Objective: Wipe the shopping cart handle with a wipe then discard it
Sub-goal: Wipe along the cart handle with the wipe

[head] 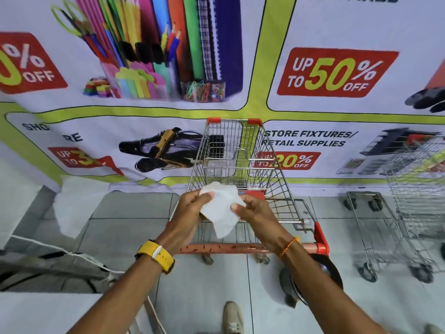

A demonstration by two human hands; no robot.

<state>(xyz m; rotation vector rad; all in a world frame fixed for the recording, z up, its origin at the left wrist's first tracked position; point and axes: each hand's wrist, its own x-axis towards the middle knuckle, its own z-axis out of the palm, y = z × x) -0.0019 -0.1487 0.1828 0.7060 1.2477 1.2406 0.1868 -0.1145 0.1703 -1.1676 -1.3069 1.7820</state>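
Both hands, left and right, pinch the wipe above the handle.

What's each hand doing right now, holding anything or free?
Left hand: closed, pinching the white wipe at its left edge.
Right hand: closed, pinching the same wipe at its right edge, above the cart handle.
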